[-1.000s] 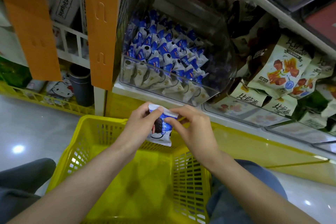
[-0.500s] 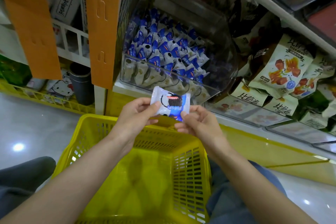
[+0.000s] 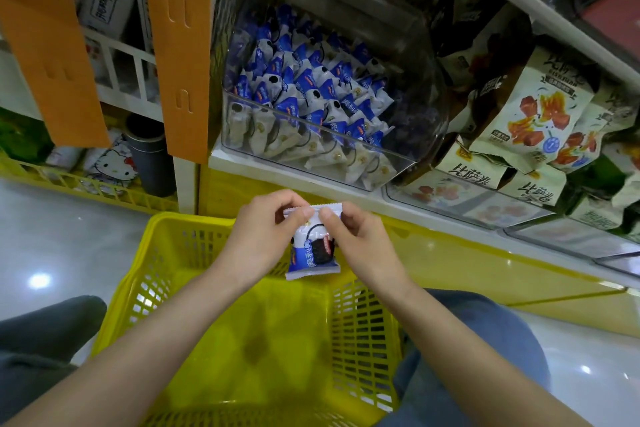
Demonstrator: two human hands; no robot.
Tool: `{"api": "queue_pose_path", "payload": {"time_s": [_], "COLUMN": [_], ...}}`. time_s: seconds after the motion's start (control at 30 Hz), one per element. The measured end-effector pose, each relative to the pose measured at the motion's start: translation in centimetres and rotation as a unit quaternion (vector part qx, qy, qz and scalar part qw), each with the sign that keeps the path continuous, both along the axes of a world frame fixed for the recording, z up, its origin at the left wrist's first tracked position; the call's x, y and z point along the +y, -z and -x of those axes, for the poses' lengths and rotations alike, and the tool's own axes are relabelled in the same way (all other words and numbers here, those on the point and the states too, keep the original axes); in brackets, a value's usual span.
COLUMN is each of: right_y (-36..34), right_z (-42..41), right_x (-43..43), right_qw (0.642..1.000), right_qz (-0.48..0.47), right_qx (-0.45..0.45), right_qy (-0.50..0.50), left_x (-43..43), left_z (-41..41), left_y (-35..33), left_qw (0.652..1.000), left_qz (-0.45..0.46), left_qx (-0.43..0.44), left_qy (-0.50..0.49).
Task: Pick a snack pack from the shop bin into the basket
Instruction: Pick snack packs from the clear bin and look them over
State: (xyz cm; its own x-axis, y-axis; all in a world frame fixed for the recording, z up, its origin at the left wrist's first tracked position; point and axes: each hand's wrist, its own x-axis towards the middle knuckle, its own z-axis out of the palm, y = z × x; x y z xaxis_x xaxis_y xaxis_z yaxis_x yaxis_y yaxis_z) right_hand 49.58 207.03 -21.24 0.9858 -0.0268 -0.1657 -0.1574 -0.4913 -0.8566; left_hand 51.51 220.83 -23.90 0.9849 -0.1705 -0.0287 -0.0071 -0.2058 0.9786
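Observation:
A blue and white snack pack (image 3: 312,251) with a dark cookie picture hangs upright over the far end of the yellow basket (image 3: 363,340). My left hand (image 3: 259,236) and my right hand (image 3: 360,239) both pinch its top sealed edge. The basket sits between my knees and nothing lies on its floor. Above, on the shelf, a clear plastic shop bin (image 3: 391,163) holds several more of the same packs.
Beige snack bags (image 3: 533,114) fill the bins to the right of the shelf. Orange cardboard panels (image 3: 180,45) hang at the left. A dark cylinder (image 3: 149,156) and a yellow crate (image 3: 104,191) stand on the shiny floor at the left.
The pack was held sideways and higher half a second ago. Both hands have turned it upright and lowered it toward the basket's far end.

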Motion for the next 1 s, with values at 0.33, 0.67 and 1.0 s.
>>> {"api": "queue_pose_path", "payload": {"time_s": [0.33, 0.67, 1.0], "right_y": [0.2, 0.2, 1.1], "right_z": [0.8, 1.1, 2.8], "right_x": [-0.3, -1.7, -1.5], "right_qw": [0.939, 0.979, 0.951], "right_qz": [0.259, 0.055, 0.186], "right_qx": [-0.213, -0.192, -0.203], "right_qy": [-0.079, 0.041, -0.139], "left_x": [-0.3, -0.3, -0.7], "left_z": [0.1, -0.1, 0.3], "left_y": [0.1, -0.3, -0.6], "left_qw": [0.999, 0.991, 0.946], "left_qz": [-0.005, 0.008, 0.189], "left_qx": [0.041, 0.132, 0.259], "left_qy": [0.016, -0.002, -0.037]}}
